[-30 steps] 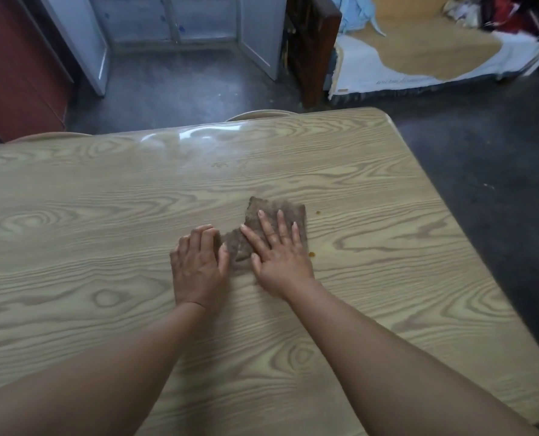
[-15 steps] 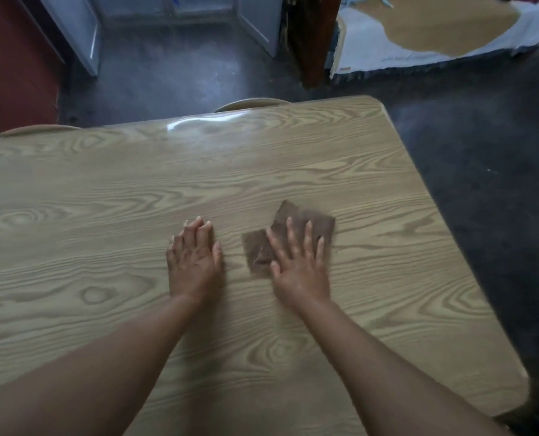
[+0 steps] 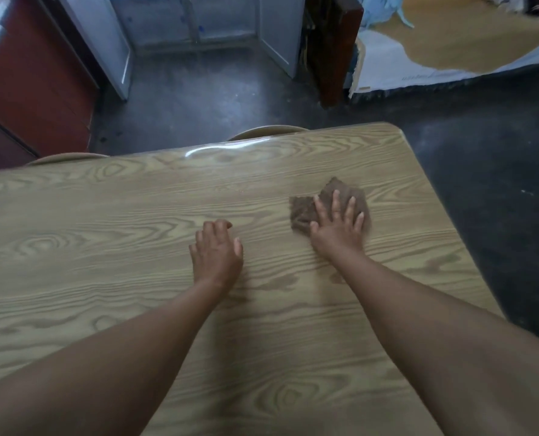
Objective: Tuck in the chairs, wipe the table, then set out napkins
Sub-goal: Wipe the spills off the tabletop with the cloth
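Note:
A brown cloth (image 3: pixel 302 210) lies flat on the light wood-grain table (image 3: pixel 104 215), toward its right side. My right hand (image 3: pixel 337 228) presses flat on the cloth with fingers spread, covering its right half. To the left of the cloth, my left hand (image 3: pixel 216 250) rests palm down on the bare tabletop, fingers loosely together and holding nothing. Two rounded chair backs, one (image 3: pixel 266 131) at the middle and another (image 3: pixel 67 157) at the left, show just past the table's far edge, pushed close against it.
The table's right edge and rounded far-right corner (image 3: pixel 394 129) drop to a dark floor (image 3: pixel 497 171). Beyond stand a red-brown cabinet (image 3: pixel 32 80), grey doors (image 3: pixel 199 20), a dark wooden post (image 3: pixel 334 48) and a white and tan mat (image 3: pixel 450 48).
My right hand has slid the cloth to the right and away from me across the table. My left hand has let go of the cloth and stayed near the middle.

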`<state>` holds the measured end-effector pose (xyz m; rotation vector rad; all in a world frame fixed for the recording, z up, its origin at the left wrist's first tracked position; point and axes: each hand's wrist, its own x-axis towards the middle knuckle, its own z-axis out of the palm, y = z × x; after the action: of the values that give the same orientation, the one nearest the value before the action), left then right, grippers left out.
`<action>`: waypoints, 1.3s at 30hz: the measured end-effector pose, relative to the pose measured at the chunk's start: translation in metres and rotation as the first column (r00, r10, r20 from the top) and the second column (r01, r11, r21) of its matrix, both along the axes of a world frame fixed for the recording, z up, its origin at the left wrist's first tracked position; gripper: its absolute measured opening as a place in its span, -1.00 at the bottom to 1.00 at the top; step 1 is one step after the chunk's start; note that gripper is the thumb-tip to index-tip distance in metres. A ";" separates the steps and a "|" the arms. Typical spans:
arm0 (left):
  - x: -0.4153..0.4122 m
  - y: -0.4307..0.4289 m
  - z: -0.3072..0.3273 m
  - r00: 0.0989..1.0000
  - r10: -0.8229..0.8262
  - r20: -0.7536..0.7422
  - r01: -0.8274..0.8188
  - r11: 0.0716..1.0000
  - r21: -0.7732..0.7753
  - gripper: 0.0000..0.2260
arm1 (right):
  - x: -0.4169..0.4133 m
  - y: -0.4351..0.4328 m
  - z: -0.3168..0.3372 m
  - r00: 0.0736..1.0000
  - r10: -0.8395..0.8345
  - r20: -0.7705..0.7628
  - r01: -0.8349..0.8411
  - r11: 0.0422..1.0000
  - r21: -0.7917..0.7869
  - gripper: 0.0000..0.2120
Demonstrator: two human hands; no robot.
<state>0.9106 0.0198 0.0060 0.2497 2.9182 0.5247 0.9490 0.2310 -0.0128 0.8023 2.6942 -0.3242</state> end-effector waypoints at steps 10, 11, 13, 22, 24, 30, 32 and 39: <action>-0.012 -0.070 0.014 0.934 0.307 -0.186 -0.292 0.951 0.101 -0.69 | -0.094 -0.194 -0.006 0.749 0.661 -0.050 -0.663 0.746 -0.059 -0.43; -0.009 -0.078 0.015 0.912 0.368 -0.182 -0.354 0.929 0.106 -0.71 | -0.088 -0.214 -0.007 0.661 0.750 -0.025 -0.750 0.659 -0.059 -0.42; -0.005 -0.087 0.016 0.870 0.473 -0.141 -0.461 0.881 0.107 -0.72 | -0.076 -0.235 -0.008 0.552 0.834 0.013 -0.833 0.552 -0.040 -0.39; 0.048 -0.049 0.012 0.928 0.369 0.056 -0.373 0.921 0.112 -0.71 | 0.000 -0.109 0.002 0.873 0.486 -0.044 -0.488 0.870 -0.066 -0.45; 0.062 -0.032 0.008 0.961 0.268 0.065 -0.274 0.955 0.114 -0.70 | 0.030 -0.066 0.001 0.937 0.348 -0.019 -0.349 0.937 -0.026 -0.44; 0.094 0.004 0.005 0.993 -0.031 0.111 0.016 0.991 0.136 -0.65 | 0.116 -0.011 0.001 0.999 0.025 0.049 -0.025 1.000 -0.002 -0.44; 0.098 0.002 0.005 0.986 -0.103 0.132 0.086 0.988 0.130 -0.64 | 0.130 -0.021 -0.001 0.997 -0.060 0.050 0.060 0.998 -0.003 -0.44; 0.094 -0.075 0.006 0.963 -0.228 0.144 0.211 0.970 0.125 -0.65 | 0.148 -0.134 -0.011 0.983 -0.175 -0.048 0.178 0.982 0.059 -0.40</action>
<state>1.0045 -0.0550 0.0116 0.5150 2.6697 0.6355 1.0967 0.0970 -0.0238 1.0684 2.6904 -0.3005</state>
